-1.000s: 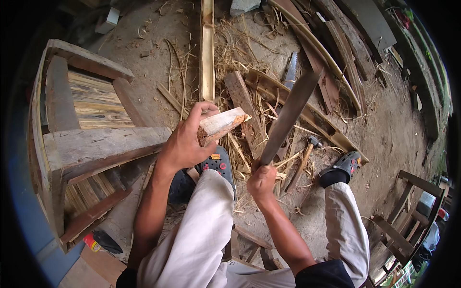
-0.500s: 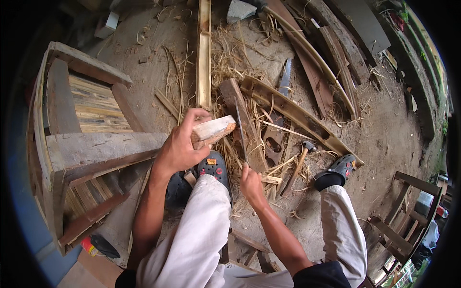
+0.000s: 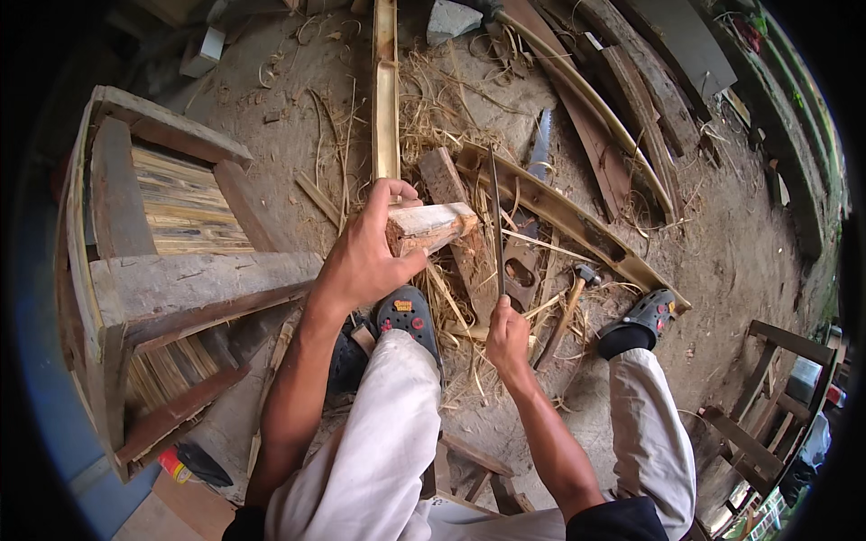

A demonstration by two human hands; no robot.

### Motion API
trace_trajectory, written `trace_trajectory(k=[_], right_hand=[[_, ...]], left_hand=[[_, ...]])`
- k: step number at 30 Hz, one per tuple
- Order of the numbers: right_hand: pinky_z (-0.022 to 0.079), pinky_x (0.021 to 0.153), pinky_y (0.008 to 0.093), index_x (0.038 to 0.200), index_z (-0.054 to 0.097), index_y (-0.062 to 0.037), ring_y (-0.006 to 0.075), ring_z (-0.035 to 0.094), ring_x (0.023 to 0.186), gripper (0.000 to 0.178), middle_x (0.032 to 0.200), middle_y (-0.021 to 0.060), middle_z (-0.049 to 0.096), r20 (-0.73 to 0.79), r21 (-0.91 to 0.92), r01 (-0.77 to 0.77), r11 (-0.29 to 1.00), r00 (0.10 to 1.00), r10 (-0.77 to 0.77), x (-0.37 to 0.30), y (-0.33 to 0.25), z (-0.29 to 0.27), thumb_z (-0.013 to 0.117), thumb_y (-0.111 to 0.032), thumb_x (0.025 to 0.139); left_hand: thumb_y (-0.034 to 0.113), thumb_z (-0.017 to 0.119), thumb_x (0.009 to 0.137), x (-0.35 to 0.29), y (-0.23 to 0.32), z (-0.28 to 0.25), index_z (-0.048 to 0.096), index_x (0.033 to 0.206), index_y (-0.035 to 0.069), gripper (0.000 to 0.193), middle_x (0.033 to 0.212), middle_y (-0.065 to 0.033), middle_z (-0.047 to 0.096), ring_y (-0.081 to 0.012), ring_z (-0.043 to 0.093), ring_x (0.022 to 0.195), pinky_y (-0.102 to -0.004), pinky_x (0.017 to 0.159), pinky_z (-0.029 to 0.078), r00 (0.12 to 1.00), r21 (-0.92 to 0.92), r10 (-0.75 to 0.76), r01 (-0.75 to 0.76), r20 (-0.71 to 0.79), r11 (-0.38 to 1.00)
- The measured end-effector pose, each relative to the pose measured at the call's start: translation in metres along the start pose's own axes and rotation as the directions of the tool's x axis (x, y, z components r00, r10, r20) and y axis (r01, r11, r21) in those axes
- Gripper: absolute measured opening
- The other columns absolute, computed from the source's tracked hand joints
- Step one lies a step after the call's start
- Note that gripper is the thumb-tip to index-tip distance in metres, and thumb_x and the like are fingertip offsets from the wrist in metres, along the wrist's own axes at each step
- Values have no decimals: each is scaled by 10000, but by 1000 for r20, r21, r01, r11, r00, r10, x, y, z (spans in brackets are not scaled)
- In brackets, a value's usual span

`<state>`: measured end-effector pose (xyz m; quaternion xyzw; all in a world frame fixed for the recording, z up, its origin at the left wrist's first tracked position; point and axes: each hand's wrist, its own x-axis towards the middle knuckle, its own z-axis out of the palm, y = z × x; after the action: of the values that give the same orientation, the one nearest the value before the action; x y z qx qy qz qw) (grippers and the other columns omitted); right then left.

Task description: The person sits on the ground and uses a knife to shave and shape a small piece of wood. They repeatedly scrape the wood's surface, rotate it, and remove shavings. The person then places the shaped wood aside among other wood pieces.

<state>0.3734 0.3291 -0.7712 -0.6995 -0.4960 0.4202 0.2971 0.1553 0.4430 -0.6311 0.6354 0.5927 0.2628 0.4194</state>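
My left hand (image 3: pixel 356 261) grips a short wooden block (image 3: pixel 426 227) by its left end, the thumb below and the fingers over the top. In my right hand (image 3: pixel 508 335) is a long knife (image 3: pixel 497 225), its thin dark blade pointing away from me, seen nearly edge-on. A small gap separates the blade from the block's right end. Beneath them a thick piece of timber (image 3: pixel 440 176) lies among shavings. To its right are a handsaw (image 3: pixel 541 144), partly covered by a split bamboo length (image 3: pixel 577 221), and a hammer (image 3: pixel 577 287).
A wooden frame with slatted panels (image 3: pixel 207 279) stands close at my left. Another split bamboo pole (image 3: pixel 385 108) runs away from me. Planks (image 3: pixel 631 117) lie at the far right, a small wooden frame (image 3: pixel 744 433) at the near right. My shoes flank the work.
The knife has moved right, off the block's end, and now points more straight ahead. My left hand has shifted slightly right with the block, which is turned a little.
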Motion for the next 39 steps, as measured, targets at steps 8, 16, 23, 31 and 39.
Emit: trace_trajectory(k=[8, 16, 23, 31, 39], right_hand=[[353, 494, 438, 670, 465, 13, 288, 419, 455, 585, 508, 139, 430, -14, 81, 176, 981, 984, -175, 6, -33, -7, 321, -377, 1081], [322, 471, 410, 642, 434, -9, 229, 412, 449, 613, 502, 98, 387, 11, 185, 204, 961, 978, -210, 6, -55, -26, 279, -404, 1086], [249, 417, 304, 606, 413, -68, 117, 372, 437, 654, 502, -2, 377, -23, 272, 310, 911, 948, -316, 1, -49, -13, 262, -501, 1071], [385, 491, 428, 670, 467, -6, 329, 477, 463, 561, 520, 149, 421, 71, 116, 276, 954, 956, -285, 7, -26, -4, 358, -383, 1071], [382, 465, 386, 664, 484, -35, 288, 504, 441, 569, 507, 116, 434, 14, 281, 358, 890, 926, -376, 4, -61, -30, 323, -394, 1075]], left_hand=[[89, 678, 759, -5, 2, -5, 459, 1234, 67, 524, 1072, -208, 676, -349, 679, 1018, -413, 894, 506, 999, 20, 6, -5, -43, 1000], [78, 687, 758, -6, -4, -9, 464, 1227, 57, 520, 1093, -193, 684, -309, 669, 1078, -386, 941, 488, 999, 71, -46, 47, -15, 996], [69, 682, 756, -7, -2, -4, 457, 1222, 49, 518, 1077, -202, 675, -338, 680, 1030, -407, 907, 503, 1000, 7, 22, -22, -21, 1000], [77, 700, 754, -5, -1, 4, 450, 1223, 47, 533, 1070, -195, 676, -318, 681, 1033, -388, 917, 495, 999, 102, 21, -17, -41, 995], [78, 698, 752, -4, 1, -4, 451, 1224, 61, 534, 1033, -196, 678, -310, 683, 1011, -390, 902, 503, 999, 68, -33, 33, 0, 997]])
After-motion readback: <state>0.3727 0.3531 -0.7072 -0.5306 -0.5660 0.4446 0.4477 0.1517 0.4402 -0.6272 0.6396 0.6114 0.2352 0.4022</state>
